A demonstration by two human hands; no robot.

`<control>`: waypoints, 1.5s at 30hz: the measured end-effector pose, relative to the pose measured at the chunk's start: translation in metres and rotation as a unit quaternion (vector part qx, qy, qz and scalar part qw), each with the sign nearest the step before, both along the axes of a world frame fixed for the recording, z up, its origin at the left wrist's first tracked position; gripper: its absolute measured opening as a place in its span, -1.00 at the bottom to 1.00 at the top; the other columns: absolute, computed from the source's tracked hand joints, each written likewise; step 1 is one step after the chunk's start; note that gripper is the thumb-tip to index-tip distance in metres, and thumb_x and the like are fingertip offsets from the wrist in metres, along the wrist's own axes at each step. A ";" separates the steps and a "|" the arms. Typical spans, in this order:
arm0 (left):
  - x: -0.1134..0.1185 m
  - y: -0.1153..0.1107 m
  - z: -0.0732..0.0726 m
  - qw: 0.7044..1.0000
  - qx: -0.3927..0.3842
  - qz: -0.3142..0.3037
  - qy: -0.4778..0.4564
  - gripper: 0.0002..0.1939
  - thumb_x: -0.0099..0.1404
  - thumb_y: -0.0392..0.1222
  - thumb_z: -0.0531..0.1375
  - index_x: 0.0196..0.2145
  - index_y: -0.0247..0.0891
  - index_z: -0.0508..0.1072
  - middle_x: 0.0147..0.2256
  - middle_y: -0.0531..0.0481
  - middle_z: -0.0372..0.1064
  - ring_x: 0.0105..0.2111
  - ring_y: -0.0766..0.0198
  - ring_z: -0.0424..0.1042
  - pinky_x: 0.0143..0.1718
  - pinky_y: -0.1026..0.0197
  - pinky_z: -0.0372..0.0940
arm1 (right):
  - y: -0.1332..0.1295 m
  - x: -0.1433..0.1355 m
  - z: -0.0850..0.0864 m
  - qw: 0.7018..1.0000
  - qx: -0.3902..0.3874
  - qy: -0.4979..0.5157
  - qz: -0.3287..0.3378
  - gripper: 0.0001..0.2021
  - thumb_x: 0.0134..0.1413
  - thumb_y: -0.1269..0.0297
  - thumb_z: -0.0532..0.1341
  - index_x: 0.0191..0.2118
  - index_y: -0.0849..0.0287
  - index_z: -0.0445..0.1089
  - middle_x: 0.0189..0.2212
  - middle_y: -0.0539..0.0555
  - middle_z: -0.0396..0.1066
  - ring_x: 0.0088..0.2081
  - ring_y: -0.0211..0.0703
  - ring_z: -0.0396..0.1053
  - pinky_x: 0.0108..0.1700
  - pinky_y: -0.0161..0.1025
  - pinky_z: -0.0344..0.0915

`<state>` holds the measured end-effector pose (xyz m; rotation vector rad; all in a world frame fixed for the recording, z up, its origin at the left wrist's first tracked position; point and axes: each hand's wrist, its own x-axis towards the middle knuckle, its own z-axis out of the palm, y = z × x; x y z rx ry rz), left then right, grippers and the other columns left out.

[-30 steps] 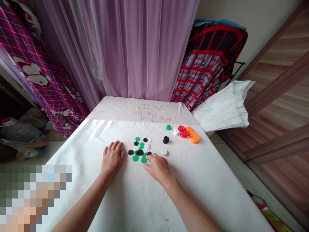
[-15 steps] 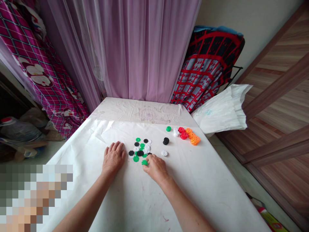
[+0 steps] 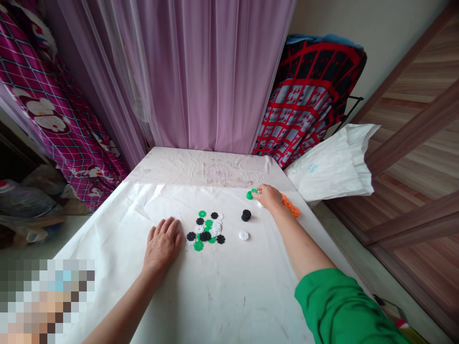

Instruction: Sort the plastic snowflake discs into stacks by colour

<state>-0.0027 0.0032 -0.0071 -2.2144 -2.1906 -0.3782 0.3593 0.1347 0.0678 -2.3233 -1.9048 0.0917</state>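
Observation:
My right hand (image 3: 269,196) pinches a green notched disc (image 3: 254,190) just above a small green stack (image 3: 249,195) on the far right of the table. Whether the two touch, I cannot tell. Flat on the cloth lies my left hand (image 3: 163,242), fingers stretched, left of a loose pile of discs. That pile mixes green discs (image 3: 198,245), black discs (image 3: 220,239) and white discs (image 3: 215,228). Between pile and right forearm stand a black stack (image 3: 246,215) and a white stack (image 3: 244,235). Another white stack (image 3: 261,205) is partly covered by my right hand.
Orange discs (image 3: 291,206) lie in a heap beyond my right wrist. A white bag (image 3: 333,165) leans at the table's right edge. The white tablecloth (image 3: 208,296) is wrinkled on the left. Purple curtains (image 3: 211,71) hang behind the table.
My right hand has carried a green disc from the near side of the mixed pile to the green stack at the far right. The left hand stays flat on the cloth.

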 end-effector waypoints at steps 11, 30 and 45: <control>-0.001 0.001 -0.002 1.000 -0.008 0.007 0.010 -0.53 0.41 -0.08 -0.06 0.18 -0.17 0.37 0.25 -0.11 0.27 0.28 -0.01 0.15 0.29 -0.15 0.02 | 0.025 -0.004 -0.014 0.997 -0.043 -0.041 0.044 -0.69 0.12 0.17 0.18 -0.04 0.07 0.51 -0.05 0.13 0.53 -0.06 -0.05 0.46 -0.10 -0.21 0.30; 0.001 0.000 0.001 1.000 -0.006 0.003 0.011 -0.53 0.41 -0.09 -0.07 0.17 -0.21 0.37 0.25 -0.13 0.27 0.27 -0.03 0.16 0.27 -0.16 0.02 | -0.030 -0.104 0.009 0.963 -0.049 0.018 0.263 -0.74 0.16 0.29 0.14 -0.11 0.03 0.54 -0.06 0.01 0.53 -0.03 -0.15 0.44 -0.04 -0.32 0.24; 0.001 0.000 -0.001 1.000 0.002 0.002 -0.021 -0.54 0.40 -0.10 -0.05 0.16 -0.17 0.39 0.23 -0.14 0.29 0.26 -0.04 0.15 0.27 -0.17 0.02 | -0.036 -0.189 -0.007 0.941 -0.128 -0.056 0.307 -0.75 0.03 0.27 0.28 -0.13 0.12 0.54 -0.05 0.16 0.54 -0.03 -0.05 0.49 -0.11 -0.27 0.34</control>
